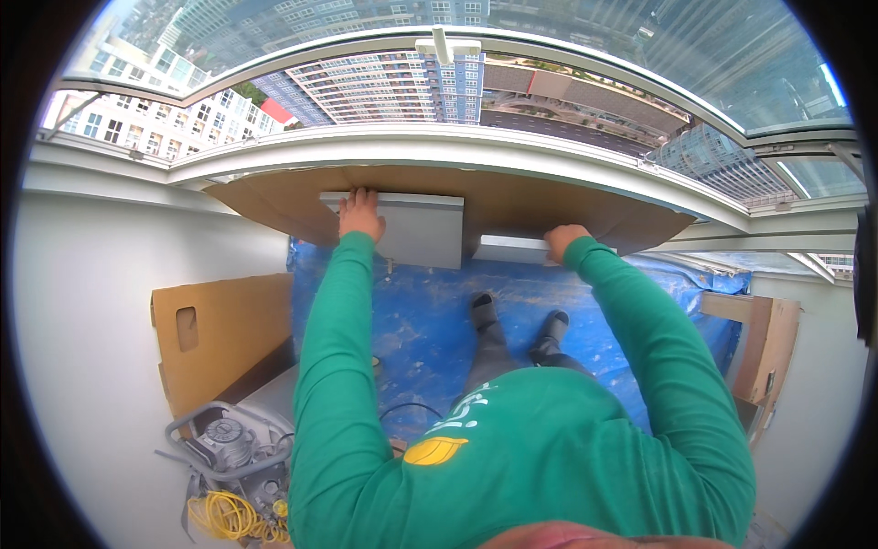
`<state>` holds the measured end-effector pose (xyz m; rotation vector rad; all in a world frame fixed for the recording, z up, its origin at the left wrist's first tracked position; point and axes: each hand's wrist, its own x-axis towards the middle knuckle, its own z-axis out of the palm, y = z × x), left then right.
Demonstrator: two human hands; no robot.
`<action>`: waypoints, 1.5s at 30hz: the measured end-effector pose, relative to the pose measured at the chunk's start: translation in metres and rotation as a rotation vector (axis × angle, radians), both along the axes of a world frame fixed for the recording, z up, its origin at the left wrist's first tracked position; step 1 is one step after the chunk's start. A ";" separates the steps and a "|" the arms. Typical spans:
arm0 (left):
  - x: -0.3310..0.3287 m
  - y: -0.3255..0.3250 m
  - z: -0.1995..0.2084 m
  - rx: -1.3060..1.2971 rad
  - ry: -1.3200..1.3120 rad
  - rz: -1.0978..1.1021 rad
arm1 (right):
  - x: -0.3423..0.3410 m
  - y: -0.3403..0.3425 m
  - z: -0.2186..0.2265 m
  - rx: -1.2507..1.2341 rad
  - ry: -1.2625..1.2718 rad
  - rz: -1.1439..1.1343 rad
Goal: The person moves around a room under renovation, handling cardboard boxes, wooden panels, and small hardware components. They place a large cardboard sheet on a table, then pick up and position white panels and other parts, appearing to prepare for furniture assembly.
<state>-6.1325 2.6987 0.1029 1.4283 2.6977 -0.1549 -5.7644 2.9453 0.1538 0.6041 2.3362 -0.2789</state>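
Note:
A light grey rectangular panel point(421, 233) stands against a brown cardboard sheet point(521, 197) below the window. My left hand point(362, 216) rests over the panel's upper left edge, its fingers stretched out and the thumb apart. To the right, a narrower white panel point(512, 249) shows low against the same cardboard. My right hand point(565, 242) is closed in a fist at that white panel's upper edge, toward its right part. What lies inside the fist is hidden. Both forearms wear green sleeves.
Blue plastic sheeting point(421, 316) covers the floor around my feet. A cardboard piece point(224, 329) leans on the left, near a grey machine point(229, 439) with a yellow hose point(224, 514). At right stands a wooden piece point(764, 357). Tilted-out windows point(439, 46) stand above the sill.

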 end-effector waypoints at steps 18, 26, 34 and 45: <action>0.009 -0.005 0.005 -0.051 0.047 0.030 | 0.052 -0.004 0.012 0.338 0.544 -0.246; 0.032 -0.009 0.013 0.204 0.005 0.116 | 0.325 -0.080 -0.028 -0.067 0.027 -0.704; 0.245 -0.028 0.050 0.220 -1.369 -0.230 | 0.502 -0.217 -0.025 -0.177 -0.270 -1.181; 0.369 0.064 0.263 -0.348 -2.151 -0.679 | 0.523 -0.233 -0.044 -0.311 0.373 -1.566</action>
